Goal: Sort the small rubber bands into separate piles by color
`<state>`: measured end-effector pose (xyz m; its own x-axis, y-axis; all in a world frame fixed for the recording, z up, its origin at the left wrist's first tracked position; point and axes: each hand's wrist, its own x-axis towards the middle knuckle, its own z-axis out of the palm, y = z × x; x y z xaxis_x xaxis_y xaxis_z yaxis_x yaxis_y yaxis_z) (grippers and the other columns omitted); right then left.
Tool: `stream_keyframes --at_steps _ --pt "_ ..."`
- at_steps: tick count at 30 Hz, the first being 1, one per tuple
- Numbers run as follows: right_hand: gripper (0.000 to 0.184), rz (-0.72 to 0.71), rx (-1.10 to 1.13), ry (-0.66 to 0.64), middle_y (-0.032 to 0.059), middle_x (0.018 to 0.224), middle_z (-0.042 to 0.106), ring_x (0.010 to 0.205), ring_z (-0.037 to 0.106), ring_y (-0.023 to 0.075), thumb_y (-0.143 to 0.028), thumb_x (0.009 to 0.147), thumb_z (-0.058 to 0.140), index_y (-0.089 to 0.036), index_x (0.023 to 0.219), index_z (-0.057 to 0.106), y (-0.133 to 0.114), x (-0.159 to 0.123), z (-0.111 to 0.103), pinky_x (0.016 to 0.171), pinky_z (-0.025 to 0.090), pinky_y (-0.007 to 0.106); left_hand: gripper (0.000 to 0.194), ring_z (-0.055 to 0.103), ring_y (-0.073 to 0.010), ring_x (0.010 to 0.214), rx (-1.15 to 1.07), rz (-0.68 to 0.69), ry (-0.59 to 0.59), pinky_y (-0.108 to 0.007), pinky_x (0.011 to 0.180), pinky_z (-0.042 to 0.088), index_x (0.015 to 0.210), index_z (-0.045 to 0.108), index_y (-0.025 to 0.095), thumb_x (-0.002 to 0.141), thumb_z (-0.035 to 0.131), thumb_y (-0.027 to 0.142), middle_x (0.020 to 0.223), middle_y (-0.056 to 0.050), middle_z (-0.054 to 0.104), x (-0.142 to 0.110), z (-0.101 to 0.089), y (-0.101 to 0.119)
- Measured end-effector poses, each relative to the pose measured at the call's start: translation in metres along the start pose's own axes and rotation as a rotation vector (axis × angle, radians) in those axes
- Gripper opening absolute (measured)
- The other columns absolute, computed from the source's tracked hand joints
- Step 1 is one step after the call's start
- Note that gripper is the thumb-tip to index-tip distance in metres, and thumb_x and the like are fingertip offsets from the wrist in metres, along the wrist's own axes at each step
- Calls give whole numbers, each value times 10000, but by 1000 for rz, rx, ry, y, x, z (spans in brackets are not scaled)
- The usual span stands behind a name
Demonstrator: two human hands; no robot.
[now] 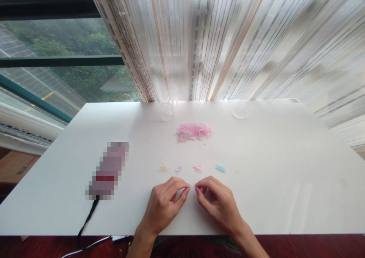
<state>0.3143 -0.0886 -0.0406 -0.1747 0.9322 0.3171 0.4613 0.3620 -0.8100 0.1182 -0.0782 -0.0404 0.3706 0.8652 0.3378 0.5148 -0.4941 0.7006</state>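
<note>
Heap [194, 132] of loose, fine strands, mostly pink with some pale blue and lilac mixed in, lies on a white table [279, 166] in the head view, and everything else can be placed from it. On the near side of the heap, both hands are pinching: the left hand [168, 201] has its thumb and forefinger pressed together at the tips, the right hand [219, 203] does the same facing it, and a thin pale strand [192, 186] spans the small gap between them (so fine that its exact shape is hard to make out). Between the heap and the hands, four little clusters sit in a row: a yellow cluster [163, 168] and a lilac cluster [178, 169] nearer the left, a pink cluster [197, 168] almost straight below the heap, and a blue cluster [221, 168] off to the right. Beyond the heap, a clear cup [166, 116] stands to the left and a clear round lid [240, 113] lies flat to the right. Well left of the heap and nearer the person is a pixelated object [108, 168], a black cord [89, 218] running from its lower end. Behind the heap hangs a striped curtain [182, 41].
</note>
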Motion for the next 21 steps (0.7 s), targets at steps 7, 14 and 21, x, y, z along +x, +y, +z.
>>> stream_keyframes --at_steps 7,14,21 --pt "103 -7 15 0 25 828 656 695 610 133 -164 909 601 -211 985 652 0 0 0 632 508 232 104 602 -112 668 23 21 3 -212 630 481 1003 653 208 942 588 156 901 -24 689 1 1 -1" --pt "83 27 -19 -4 18 796 637 685 603 134 -162 916 587 -209 917 656 0 1 1 641 499 233 85 554 -96 601 15 -3 25 -209 588 470 988 647 196 947 579 165 893 -29 689 1 1 -2" --pt "85 49 -15 -37 15 794 636 691 602 137 -168 925 582 -210 903 653 1 1 1 649 486 241 73 520 -89 567 0 -17 43 -211 570 468 980 641 194 944 583 169 888 -29 685 0 1 -1"
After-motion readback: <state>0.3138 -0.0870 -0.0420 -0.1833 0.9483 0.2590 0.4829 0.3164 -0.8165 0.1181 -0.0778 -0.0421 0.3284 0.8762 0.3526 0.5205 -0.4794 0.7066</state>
